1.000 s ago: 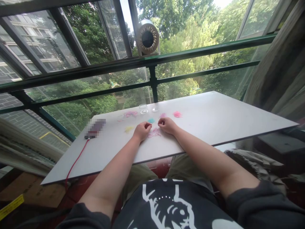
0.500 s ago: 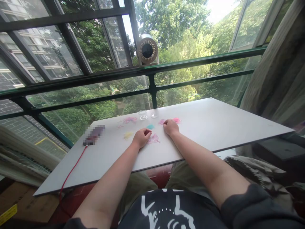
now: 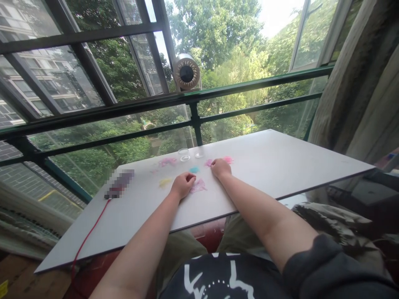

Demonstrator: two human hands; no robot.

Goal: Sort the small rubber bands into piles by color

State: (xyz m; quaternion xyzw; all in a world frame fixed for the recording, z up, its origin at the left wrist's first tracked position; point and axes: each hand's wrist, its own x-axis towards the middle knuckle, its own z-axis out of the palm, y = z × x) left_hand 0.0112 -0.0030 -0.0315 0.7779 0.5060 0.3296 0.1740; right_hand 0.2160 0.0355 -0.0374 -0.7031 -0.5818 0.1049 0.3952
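Observation:
My left hand rests on the white table with its fingers curled together, beside a loose pile of pale purple pieces. Whatever it may pinch is too small to make out. Just beyond it lies a small teal pile. My right hand is closed too, its fingertips at a magenta-purple pile; I cannot tell what is between them. A bright pink pile shows behind that hand. Left of my left hand are a yellow pile and, farther back, a pink-purple pile.
Two clear cups stand at the far edge of the white table. A blurred-out device with a red cable lies at left. Behind runs a green railing with a round fan-like object on it.
The view has tilted and shifted slightly, so the scene sits a little lower and to the left. Both hands stay in nearly the same places beside the piles.

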